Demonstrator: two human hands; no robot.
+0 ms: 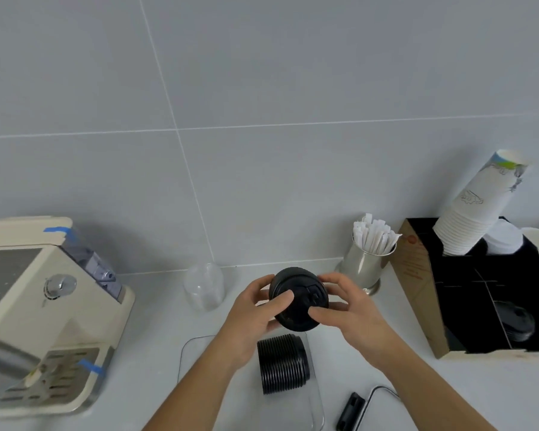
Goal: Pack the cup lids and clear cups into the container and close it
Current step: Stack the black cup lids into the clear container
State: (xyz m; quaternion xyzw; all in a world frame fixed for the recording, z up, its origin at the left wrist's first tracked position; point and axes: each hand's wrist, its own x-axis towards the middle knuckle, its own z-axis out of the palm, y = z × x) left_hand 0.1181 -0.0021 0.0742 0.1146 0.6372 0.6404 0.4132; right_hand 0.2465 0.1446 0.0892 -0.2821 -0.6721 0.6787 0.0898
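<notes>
container (316,409): lid stack (283,363) inside | fingers (282,298) of both hands clasp black lids (297,298)

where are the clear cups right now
In the head view the clear cups stand on the counter by the wall, left of both hands, right of the coffee machine.

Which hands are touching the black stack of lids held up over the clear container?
Touching, both. The head view shows the left hand and the right hand with fingers wrapped onto the held lid stack, above the clear container.
</notes>
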